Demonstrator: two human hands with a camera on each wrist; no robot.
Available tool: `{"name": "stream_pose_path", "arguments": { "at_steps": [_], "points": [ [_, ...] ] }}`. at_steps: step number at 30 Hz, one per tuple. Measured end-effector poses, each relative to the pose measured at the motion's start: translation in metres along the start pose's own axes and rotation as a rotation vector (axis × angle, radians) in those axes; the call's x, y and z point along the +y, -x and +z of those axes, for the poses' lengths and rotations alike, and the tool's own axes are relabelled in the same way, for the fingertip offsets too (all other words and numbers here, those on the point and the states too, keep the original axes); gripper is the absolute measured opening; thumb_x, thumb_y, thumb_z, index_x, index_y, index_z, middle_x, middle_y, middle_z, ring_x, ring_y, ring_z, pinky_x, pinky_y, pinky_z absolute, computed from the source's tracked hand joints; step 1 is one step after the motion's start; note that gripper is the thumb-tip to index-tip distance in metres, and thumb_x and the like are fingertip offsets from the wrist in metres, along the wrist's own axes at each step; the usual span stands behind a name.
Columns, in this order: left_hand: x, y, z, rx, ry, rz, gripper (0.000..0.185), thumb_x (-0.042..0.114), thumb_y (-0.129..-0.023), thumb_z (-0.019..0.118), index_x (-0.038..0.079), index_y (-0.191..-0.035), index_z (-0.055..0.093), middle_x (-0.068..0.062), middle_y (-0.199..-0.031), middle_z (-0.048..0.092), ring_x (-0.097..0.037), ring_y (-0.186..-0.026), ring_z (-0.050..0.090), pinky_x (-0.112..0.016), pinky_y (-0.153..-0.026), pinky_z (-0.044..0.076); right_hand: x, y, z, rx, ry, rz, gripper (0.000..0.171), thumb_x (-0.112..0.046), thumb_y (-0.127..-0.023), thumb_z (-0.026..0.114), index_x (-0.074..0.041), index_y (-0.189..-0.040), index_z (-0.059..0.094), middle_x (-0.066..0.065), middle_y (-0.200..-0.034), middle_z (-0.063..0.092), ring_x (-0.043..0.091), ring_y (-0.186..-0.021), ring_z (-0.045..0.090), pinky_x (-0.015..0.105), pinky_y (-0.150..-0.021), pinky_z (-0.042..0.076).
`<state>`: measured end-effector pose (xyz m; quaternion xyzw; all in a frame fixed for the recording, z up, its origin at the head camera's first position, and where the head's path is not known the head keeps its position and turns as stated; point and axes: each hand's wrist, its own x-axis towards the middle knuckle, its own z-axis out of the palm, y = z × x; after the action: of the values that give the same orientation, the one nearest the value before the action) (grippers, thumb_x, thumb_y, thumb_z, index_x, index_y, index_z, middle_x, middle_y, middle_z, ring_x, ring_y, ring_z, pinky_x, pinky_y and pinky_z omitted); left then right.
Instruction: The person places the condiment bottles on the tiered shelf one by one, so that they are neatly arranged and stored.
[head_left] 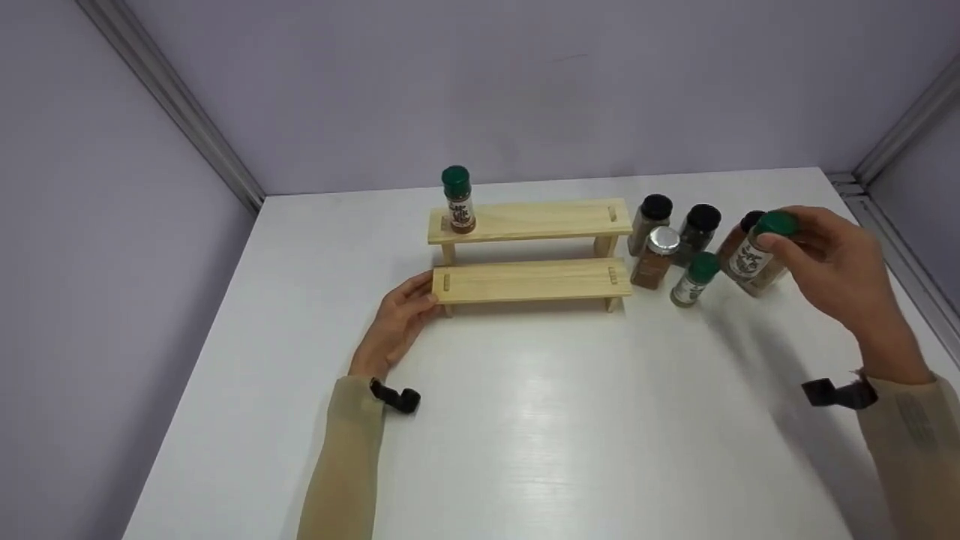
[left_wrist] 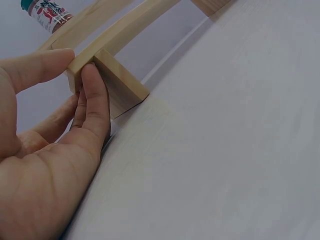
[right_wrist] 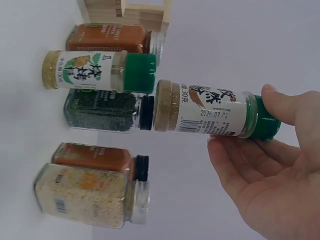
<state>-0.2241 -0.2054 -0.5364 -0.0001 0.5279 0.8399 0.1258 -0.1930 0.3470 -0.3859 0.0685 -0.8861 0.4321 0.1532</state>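
My right hand (head_left: 840, 270) grips a green-capped spice jar (right_wrist: 200, 110) by its cap. In the right wrist view this jar, filled with brownish powder, is raised above the other jars. My left hand (head_left: 394, 322) holds the left end of the lower step of a pale wooden rack (head_left: 529, 281). In the left wrist view the thumb lies at the board's top edge, with fingers underneath beside the leg (left_wrist: 122, 82). Another green-capped jar (head_left: 460, 206) with reddish contents stands upright on the upper step (head_left: 547, 220), at its left end.
Right of the rack stand a silver-capped jar (head_left: 651, 266), black-capped jars (head_left: 697, 229) and a small green-capped jar (head_left: 688, 289). A jar of pale flakes (right_wrist: 82, 195) stands beside a black-capped orange one (right_wrist: 95, 156). Walls (head_left: 525, 97) enclose the white table (head_left: 495, 435).
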Motion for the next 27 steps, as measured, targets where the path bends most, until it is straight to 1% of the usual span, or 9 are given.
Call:
{"name": "stream_pose_path", "arguments": {
  "at_steps": [3,9,16,20,23,27],
  "points": [
    [0.0,0.0,-0.001,-0.005,-0.001,-0.001,0.06,-0.003,-0.105,0.06,-0.002,-0.161,0.039,-0.02,-0.159,0.045,-0.025,-0.139,0.054,-0.031,-0.112,0.052,-0.013,-0.006,0.0,0.005,0.011,-0.033,0.044,-0.019,-0.103,0.074,0.004,-0.139,0.064,-0.027,-0.112,0.063,-0.013,-0.105,0.062,0.0,-0.088,0.048],
    [0.0,-0.002,-0.001,-0.015,0.006,-0.003,0.06,-0.004,-0.105,0.059,-0.003,-0.161,0.037,-0.021,-0.16,0.044,-0.027,-0.142,0.052,-0.031,-0.116,0.05,-0.036,-0.018,0.004,0.006,-0.041,-0.104,0.037,-0.012,-0.101,0.076,0.004,-0.134,0.069,-0.022,-0.109,0.069,-0.01,-0.103,0.067,0.003,-0.088,0.051],
    [0.001,0.0,0.0,-0.01,0.0,0.0,0.061,-0.004,-0.105,0.06,-0.003,-0.161,0.038,-0.021,-0.161,0.044,-0.026,-0.14,0.054,-0.029,-0.111,0.053,-0.059,-0.03,0.019,-0.034,-0.024,-0.095,0.041,-0.019,-0.102,0.075,0.0,-0.137,0.068,-0.021,-0.111,0.068,-0.011,-0.103,0.066,0.003,-0.086,0.051],
    [0.002,0.001,0.001,-0.004,0.002,-0.004,0.061,-0.005,-0.104,0.06,-0.003,-0.161,0.038,-0.02,-0.161,0.044,-0.024,-0.139,0.055,-0.028,-0.108,0.054,-0.071,-0.037,0.029,-0.063,-0.023,-0.126,0.04,-0.019,-0.102,0.075,-0.001,-0.137,0.068,-0.018,-0.11,0.07,-0.011,-0.102,0.066,0.004,-0.086,0.052],
    [0.002,0.001,0.001,-0.01,-0.001,-0.003,0.06,-0.004,-0.105,0.06,-0.002,-0.161,0.038,-0.02,-0.161,0.045,-0.024,-0.138,0.056,-0.028,-0.109,0.054,-0.08,-0.043,0.037,-0.081,-0.03,-0.141,0.04,-0.021,-0.103,0.075,-0.002,-0.137,0.068,-0.014,-0.111,0.071,-0.009,-0.103,0.066,0.005,-0.088,0.052],
    [0.003,0.001,0.001,-0.022,-0.005,0.006,0.061,-0.003,-0.105,0.06,-0.002,-0.161,0.038,-0.021,-0.162,0.044,-0.026,-0.141,0.054,-0.031,-0.111,0.053,-0.092,-0.052,0.049,-0.099,-0.06,-0.135,0.039,-0.025,-0.103,0.074,-0.005,-0.136,0.069,-0.008,-0.112,0.073,-0.005,-0.103,0.068,0.008,-0.09,0.053]
  ]
}}
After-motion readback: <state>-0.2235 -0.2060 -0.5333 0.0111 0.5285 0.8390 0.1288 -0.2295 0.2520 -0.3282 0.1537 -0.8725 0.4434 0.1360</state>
